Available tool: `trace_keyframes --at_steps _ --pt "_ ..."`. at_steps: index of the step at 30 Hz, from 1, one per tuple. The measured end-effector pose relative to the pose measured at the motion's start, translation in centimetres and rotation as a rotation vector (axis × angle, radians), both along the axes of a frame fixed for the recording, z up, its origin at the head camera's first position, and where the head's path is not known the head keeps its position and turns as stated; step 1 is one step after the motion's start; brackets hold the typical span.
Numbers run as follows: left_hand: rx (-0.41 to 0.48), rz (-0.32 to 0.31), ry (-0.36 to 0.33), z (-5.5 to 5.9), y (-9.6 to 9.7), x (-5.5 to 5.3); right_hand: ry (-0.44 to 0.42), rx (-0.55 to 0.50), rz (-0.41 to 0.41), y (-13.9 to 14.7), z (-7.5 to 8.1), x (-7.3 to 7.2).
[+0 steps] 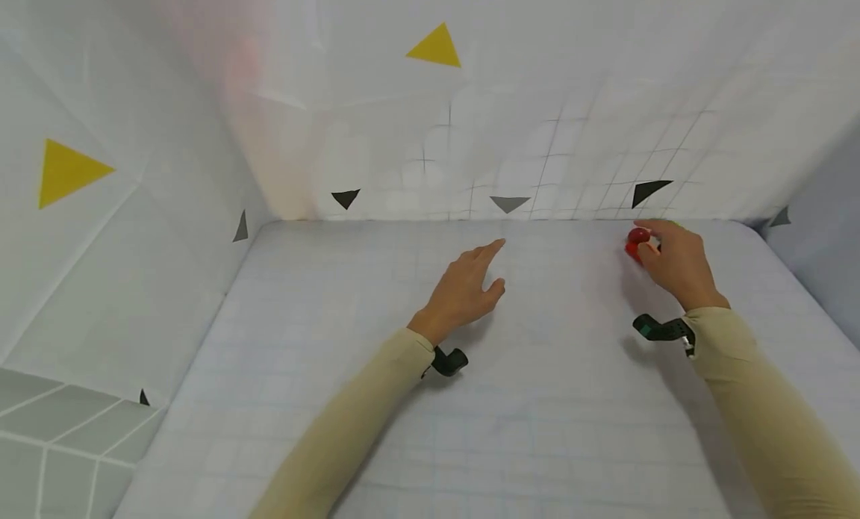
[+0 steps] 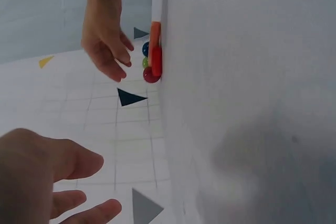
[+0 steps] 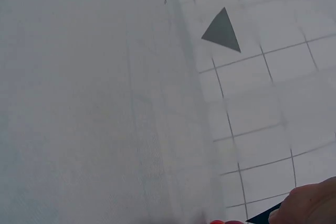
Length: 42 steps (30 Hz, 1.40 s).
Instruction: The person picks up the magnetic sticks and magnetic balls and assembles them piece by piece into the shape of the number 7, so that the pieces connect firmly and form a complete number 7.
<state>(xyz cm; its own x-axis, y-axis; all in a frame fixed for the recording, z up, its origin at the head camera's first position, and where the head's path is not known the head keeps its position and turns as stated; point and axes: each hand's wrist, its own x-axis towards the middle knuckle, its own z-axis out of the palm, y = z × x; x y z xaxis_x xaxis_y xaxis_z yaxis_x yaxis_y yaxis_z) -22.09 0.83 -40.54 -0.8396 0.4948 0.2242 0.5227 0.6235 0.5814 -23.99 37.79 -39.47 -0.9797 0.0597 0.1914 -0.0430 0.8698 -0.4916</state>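
Note:
My right hand [image 1: 680, 263] is above a small toy with a red ball [image 1: 638, 236] at the far right of the table. In the left wrist view the toy shows a red bar [image 2: 157, 61], an orange bar [image 2: 154, 36], and red, green and blue balls. A gap separates that hand's loosely bent fingers from it there. Only a bit of red [image 3: 224, 222] and part of the hand enter the right wrist view, at the bottom. My left hand [image 1: 463, 289] hovers over the middle of the table, fingers extended, holding nothing.
A white table [image 1: 510, 429] meets a white back wall [image 1: 349, 131] marked with grid lines and black, grey and yellow triangles. Another pale wall [image 1: 87, 258] stands along the left side. Each wrist carries a dark camera mount [image 1: 661, 328].

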Motion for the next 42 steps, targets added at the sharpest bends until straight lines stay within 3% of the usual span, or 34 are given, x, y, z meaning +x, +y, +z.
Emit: trace_keyframes --at_steps 7,17,21,26,33,39,42 --pt "-0.027 -0.052 -0.013 -0.6 3.1 -0.5 -0.029 0.021 -0.014 1.5 -0.6 -2.5" --pt "-0.094 -0.110 -0.026 0.6 7.2 -0.6 -0.135 0.012 -0.070 2.6 -1.5 -5.0" --pt "-0.074 -0.120 -0.078 0.7 8.5 -0.9 -0.183 0.012 -0.078 2.5 -1.7 -5.6" --pt "-0.021 -0.136 -0.154 0.3 9.8 -1.1 -0.212 0.053 -0.068 2.6 -1.8 -6.3" --pt "-0.030 -0.142 -0.165 0.1 10.8 -1.1 -0.241 0.077 -0.052 2.7 -1.9 -6.4" --pt "-0.047 -0.146 -0.165 0.0 10.9 -1.0 -0.140 0.093 0.026 2.6 -2.2 -6.2" --pt "-0.045 -0.149 -0.170 -0.2 10.8 -0.9 -0.125 0.075 0.020 2.5 -2.4 -6.1"
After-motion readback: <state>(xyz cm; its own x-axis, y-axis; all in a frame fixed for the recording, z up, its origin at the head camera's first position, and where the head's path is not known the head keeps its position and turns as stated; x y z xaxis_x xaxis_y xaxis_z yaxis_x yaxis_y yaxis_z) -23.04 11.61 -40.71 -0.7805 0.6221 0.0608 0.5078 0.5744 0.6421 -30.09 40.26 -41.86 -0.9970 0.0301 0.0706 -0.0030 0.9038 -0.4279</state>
